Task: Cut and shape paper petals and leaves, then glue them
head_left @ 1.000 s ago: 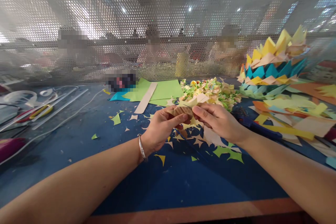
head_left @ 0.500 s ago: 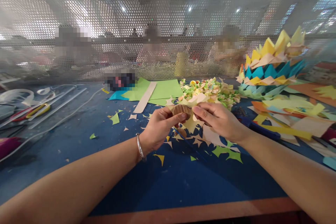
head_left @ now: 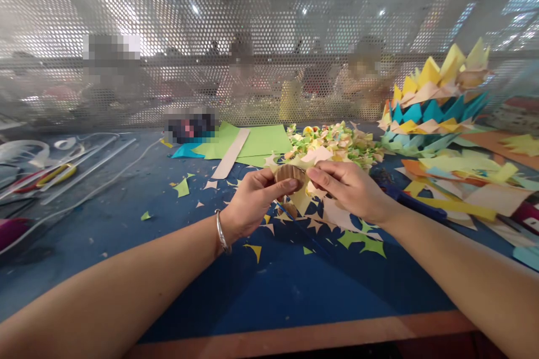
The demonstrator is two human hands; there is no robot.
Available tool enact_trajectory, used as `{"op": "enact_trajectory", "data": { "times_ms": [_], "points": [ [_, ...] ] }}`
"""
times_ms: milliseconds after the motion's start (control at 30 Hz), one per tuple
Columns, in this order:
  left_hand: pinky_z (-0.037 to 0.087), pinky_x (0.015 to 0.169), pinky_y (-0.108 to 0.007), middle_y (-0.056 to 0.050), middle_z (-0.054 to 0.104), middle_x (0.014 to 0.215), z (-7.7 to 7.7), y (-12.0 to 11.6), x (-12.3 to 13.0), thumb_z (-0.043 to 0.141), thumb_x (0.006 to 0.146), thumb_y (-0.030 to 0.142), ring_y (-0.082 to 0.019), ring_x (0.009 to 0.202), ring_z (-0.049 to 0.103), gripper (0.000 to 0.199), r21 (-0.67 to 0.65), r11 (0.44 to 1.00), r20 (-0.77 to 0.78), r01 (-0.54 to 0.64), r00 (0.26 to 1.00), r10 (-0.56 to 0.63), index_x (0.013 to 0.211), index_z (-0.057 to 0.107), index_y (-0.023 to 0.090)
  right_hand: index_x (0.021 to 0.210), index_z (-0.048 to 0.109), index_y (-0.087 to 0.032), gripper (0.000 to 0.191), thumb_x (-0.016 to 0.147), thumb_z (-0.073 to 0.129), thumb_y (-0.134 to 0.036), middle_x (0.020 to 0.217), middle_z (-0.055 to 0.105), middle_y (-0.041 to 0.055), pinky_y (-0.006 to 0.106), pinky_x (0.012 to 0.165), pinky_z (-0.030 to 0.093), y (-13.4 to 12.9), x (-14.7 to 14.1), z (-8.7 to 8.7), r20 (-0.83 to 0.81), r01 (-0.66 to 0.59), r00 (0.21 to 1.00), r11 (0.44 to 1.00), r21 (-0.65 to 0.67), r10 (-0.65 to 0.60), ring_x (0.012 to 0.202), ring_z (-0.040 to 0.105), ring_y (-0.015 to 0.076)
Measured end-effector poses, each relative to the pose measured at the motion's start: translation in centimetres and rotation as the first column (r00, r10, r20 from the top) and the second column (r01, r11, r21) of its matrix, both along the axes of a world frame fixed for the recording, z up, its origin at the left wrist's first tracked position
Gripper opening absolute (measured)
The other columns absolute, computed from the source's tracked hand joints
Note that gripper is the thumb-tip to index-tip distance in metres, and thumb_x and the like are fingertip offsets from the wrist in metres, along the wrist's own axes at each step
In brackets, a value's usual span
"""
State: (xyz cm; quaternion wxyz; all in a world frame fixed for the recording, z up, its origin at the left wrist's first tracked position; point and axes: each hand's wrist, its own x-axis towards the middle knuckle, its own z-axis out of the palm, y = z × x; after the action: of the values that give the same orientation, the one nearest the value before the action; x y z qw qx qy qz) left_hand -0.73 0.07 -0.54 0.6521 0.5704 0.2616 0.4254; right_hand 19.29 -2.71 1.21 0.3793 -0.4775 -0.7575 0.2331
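My left hand (head_left: pixel 251 202), a silver bangle at its wrist, is closed on a brown, ridged, rounded piece (head_left: pixel 289 174), with the thumb across its front. At the piece's right edge, my right hand (head_left: pixel 351 188) pinches thumb against fingers; what lies between them is too small to make out. Beneath the hands a thin blue stick or wire (head_left: pixel 297 223) slants down to the right. Pale paper scraps (head_left: pixel 314 225) with pointed edges lie below, and a heap of small folded paper bits (head_left: pixel 337 143) stands just behind.
Green paper sheets (head_left: pixel 265 142) carry a pale strip (head_left: pixel 231 152) at the back. A tiered paper model (head_left: pixel 435 106) with yellow and teal points stands right, near paper offcuts (head_left: pixel 463 179) and a dark blue tool (head_left: pixel 415 203). Yellow-handled scissors (head_left: pixel 56 175) and clear sticks lie left. A perforated screen (head_left: pixel 261 17) rises behind.
The view has shifted slightly, so everything sits a little higher and further left. Both hands keep nearly the same hold on the brown ridged piece.
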Motion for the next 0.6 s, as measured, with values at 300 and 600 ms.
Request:
{"op": "enact_trajectory", "data": {
  "times_ms": [300,600],
  "points": [
    [0.04,0.063,-0.023,-0.001,0.062,0.073,0.1,0.02,0.08,0.074,0.079,0.022,-0.008,0.065,0.049,0.011,0.036,0.998,0.0,0.043,0.999,-0.044,0.076,0.07,0.012,0.065,0.044,-0.021,0.053,0.095,0.047,-0.065,0.055,0.029,-0.0069,0.028,0.045,0.021,-0.02,-0.12,-0.03,-0.038,-0.016,0.999,0.998,-0.053,0.014,0.045,0.028,0.0067],
    [0.037,0.056,-0.022,0.002,0.058,0.067,0.03,0.18,0.19,0.072,0.079,0.02,-0.007,0.058,0.044,0.008,0.046,0.998,-0.03,0.043,0.999,-0.042,0.075,0.07,0.013,0.066,0.046,-0.021,0.053,0.096,0.046,-0.065,0.053,0.029,-0.0073,0.028,0.046,0.019,-0.05,-0.09,-0.07,-0.031,-0.029,0.999,0.998,-0.055,0.027,0.044,0.028,0.007]
  ]
}}
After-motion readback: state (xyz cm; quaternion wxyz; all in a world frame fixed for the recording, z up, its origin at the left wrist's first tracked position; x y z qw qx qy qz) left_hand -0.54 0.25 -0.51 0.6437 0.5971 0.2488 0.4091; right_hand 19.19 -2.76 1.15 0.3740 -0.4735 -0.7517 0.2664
